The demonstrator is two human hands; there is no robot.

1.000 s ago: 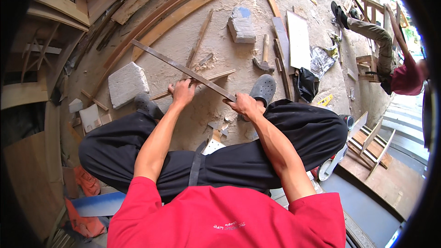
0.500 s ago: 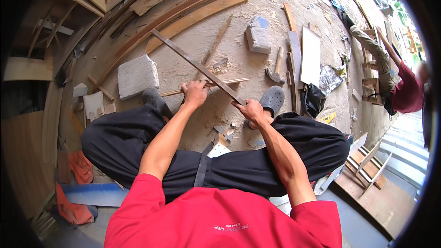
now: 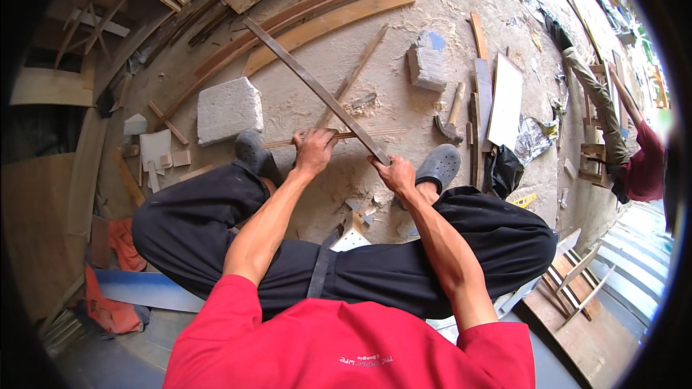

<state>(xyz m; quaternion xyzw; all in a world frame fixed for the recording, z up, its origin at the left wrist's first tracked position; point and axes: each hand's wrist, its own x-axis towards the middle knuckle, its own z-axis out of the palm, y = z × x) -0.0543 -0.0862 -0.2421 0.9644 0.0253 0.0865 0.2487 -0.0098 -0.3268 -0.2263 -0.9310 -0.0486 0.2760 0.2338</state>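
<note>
Both arms reach forward between my bent knees. My left hand [image 3: 315,150] is closed around a bundle of thin wooden strips [image 3: 378,132], which lies crosswise low over the floor. In my right hand [image 3: 396,175] is the near end of a long, narrow brownish-grey bar [image 3: 306,78]. It slants up and left, away from me, and crosses over the strips just right of my left hand. Behind the bar, a rough wooden stick [image 3: 365,63] rests on the floor. A small grey piece [image 3: 364,100] lies beside it among shavings.
White blocks [image 3: 229,110] [image 3: 427,65] stand left and ahead. A hammer [image 3: 452,112] lies right, near boards [image 3: 506,97] and a black bag [image 3: 507,171]. Long planks [image 3: 331,27] stretch across the back. Scraps [image 3: 360,210] litter the floor between my feet. Another person [image 3: 640,162] is at far right.
The view has turned slightly. The bar's far end has moved farther away toward the planks. My left hand and the strips have shifted a little; both hands keep their hold.
</note>
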